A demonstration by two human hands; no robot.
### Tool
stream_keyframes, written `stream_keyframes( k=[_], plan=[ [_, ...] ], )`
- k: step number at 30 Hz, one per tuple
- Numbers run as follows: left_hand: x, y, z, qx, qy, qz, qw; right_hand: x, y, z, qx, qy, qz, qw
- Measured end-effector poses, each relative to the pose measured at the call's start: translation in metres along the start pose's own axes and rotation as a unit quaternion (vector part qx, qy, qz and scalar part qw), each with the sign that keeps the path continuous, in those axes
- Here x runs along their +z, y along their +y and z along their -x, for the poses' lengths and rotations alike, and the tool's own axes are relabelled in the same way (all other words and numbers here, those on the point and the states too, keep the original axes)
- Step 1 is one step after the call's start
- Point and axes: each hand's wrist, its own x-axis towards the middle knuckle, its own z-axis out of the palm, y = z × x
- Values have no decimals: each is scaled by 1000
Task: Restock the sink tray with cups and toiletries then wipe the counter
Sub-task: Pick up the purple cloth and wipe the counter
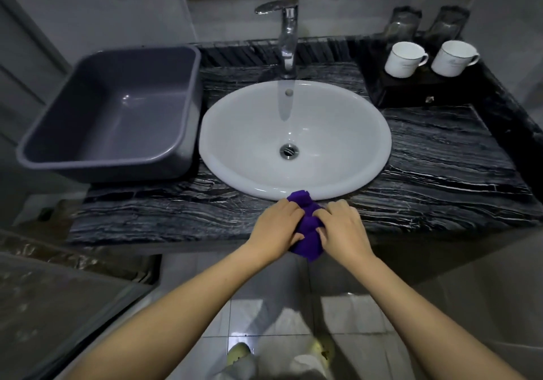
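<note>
A purple cloth is bunched on the front edge of the black marble counter, just below the white sink. My left hand grips its left side and my right hand grips its right side. Two white cups stand on a black tray at the back right corner. Behind them are two clear wrapped glasses, blurred.
A grey plastic basin, with nothing in it, sits on the counter's left end and overhangs its edge. A chrome faucet rises behind the sink. Tiled floor and my shoes show below the counter.
</note>
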Motion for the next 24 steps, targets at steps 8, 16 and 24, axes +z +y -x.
stream_keyframes(
  k=[8,16,24],
  plan=[
    [-47,-73,67,-123,85,52,987,-15,-90,-45,-84,-18,-74,994],
    [-98,-155,130,-165,130,41,977,-35,-179,-103,-181,-25,-96,978],
    [-52,-189,160,-319,153,182,918,16,-206,-109,-129,-76,-39,988]
  ],
)
